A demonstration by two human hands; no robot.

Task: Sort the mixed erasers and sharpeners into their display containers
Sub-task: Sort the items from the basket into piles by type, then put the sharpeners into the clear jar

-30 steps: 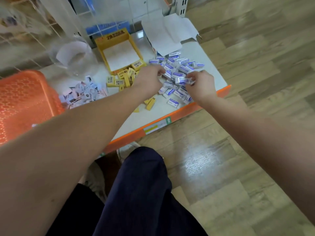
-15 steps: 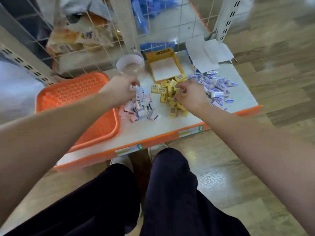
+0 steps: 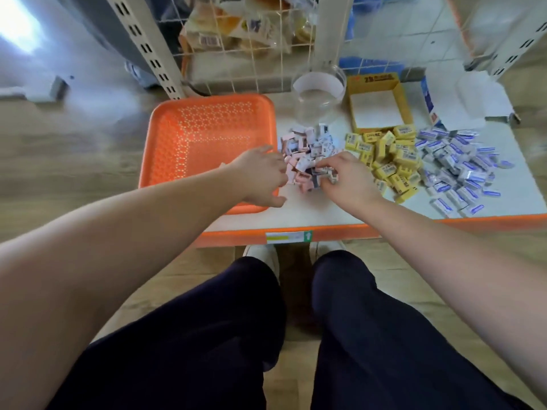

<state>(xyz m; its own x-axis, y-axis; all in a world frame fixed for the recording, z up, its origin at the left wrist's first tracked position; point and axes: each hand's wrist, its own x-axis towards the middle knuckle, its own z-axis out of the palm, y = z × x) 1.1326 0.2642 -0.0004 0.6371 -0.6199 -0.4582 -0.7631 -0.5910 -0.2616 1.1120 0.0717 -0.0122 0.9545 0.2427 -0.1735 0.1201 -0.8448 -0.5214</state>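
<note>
2 hands at the pink-and-white pile [image 3: 307, 147], 1 of 3 heaps on the shelf [image 3: 310, 213].

Blur hides whether its pieces are erasers or sharpeners. The left hand [image 3: 260, 176] is spread flat over the orange tray [image 3: 207, 137] rim, fingertips at the pile's left edge. The right hand [image 3: 349, 180] pinches pieces at its near edge. The yellow pile [image 3: 390, 161] and blue-and-white pile [image 3: 461, 170] crowd the right, close to the shelf lip. The clear tub [image 3: 319, 96] and yellow box [image 3: 377, 99] stand behind.

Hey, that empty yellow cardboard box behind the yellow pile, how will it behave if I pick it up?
The yellow box looks empty and thin-walled, so probably very light and easy to slide. Its open cardboard walls may flex if squeezed. The wide flat base makes tipping unlikely.
</note>
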